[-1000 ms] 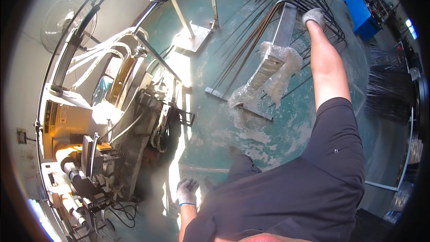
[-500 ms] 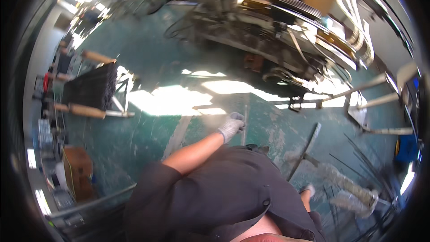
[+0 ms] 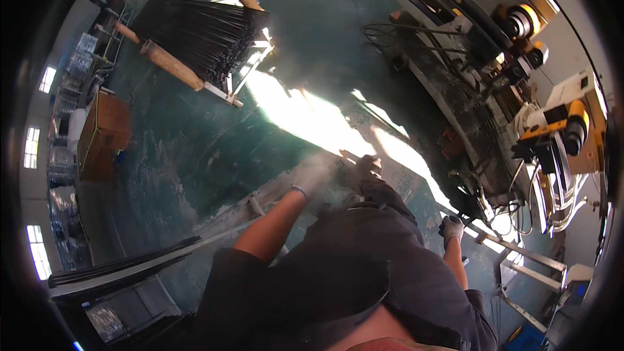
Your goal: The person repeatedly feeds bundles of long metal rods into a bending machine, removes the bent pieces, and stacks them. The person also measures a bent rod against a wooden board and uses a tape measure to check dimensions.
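Floor: teal concrete, scuffed, dusty, sunlit patch. Machine line: grey steel, yellow housings, right of the right grip. Rod bundle: thin black bars, well beyond both grips. Steel rail: long, whitened, beside the left grip, gloved, closure indiscernible. Right grip: gloved, fingers loosely curled, empty.
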Available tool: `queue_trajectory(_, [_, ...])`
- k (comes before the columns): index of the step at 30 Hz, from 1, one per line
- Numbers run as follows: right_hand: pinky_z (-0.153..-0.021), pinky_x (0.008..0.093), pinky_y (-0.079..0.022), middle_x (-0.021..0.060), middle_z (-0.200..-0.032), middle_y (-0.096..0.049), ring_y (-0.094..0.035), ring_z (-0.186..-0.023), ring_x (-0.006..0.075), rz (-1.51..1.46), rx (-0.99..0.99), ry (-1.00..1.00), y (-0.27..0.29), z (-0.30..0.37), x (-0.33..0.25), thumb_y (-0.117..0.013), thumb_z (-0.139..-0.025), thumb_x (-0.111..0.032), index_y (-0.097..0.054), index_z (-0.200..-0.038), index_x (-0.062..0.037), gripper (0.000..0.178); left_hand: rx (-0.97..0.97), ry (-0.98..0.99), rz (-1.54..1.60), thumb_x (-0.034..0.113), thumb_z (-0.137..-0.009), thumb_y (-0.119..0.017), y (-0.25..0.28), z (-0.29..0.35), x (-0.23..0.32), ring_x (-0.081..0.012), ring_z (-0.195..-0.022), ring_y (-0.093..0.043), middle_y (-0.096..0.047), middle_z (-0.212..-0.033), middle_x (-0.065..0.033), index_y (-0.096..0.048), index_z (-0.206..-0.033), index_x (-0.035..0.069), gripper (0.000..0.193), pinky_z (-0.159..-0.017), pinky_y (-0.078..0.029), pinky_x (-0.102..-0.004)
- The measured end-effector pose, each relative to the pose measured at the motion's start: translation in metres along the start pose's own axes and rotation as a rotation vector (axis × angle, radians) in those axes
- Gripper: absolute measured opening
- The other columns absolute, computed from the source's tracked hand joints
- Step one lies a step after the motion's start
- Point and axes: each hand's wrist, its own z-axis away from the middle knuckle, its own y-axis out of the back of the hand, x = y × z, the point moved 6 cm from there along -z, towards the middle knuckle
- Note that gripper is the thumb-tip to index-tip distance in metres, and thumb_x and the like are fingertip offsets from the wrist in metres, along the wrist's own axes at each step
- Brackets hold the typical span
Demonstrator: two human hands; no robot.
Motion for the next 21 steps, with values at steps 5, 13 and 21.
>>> queue_trajectory(5, [-0.052, 0.0383, -0.054, 0.0082, -0.073, -0.066, -0.065, -0.059, 0.0205, 0.213, -0.040, -0.108, -0.094, -0.061, -0.083, -0.067, -0.097, -0.016, -0.069, -0.086, -0.0041, 0.016, 0.109, 0.315, 0.373, -0.001, -0.090, -0.065, 0.051, -0.040, -0.030, -0.0309, -0.083, -0.074, -0.072, -0.104, -0.0190, -0.058, -0.129, -0.002, 0.039, -0.071, -0.063, -0.0430])
queue_trajectory(13, [-0.050, 0.0419, -0.052, 0.0139, -0.070, -0.064, -0.062, -0.055, 0.0255, 0.554, -0.255, 0.120, -0.377, -0.137, -0.289, -0.063, -0.093, -0.014, -0.064, -0.087, 0.0031, 0.018, 0.276, 0.242, -0.094, 0.005, -0.092, -0.069, 0.174, -0.117, 0.066, -0.0270, -0.090, -0.075, -0.074, -0.112, -0.0195, -0.065, -0.129, -0.005, 0.038, -0.079, -0.064, -0.0384])
queue_trajectory(21, [-0.102, 0.0423, -0.054, 0.0208, -0.128, -0.073, -0.070, -0.120, 0.0366, 0.760, -0.448, 0.811, -0.712, -0.001, -0.613, -0.083, -0.085, -0.032, -0.065, -0.135, -0.0006, 0.061, 0.668, 0.035, 0.646, 0.004, -0.097, -0.060, 0.321, -0.177, 0.190, -0.0287, -0.090, -0.073, -0.072, -0.107, -0.0175, -0.054, -0.133, -0.004, 0.037, -0.083, -0.062, -0.0423])
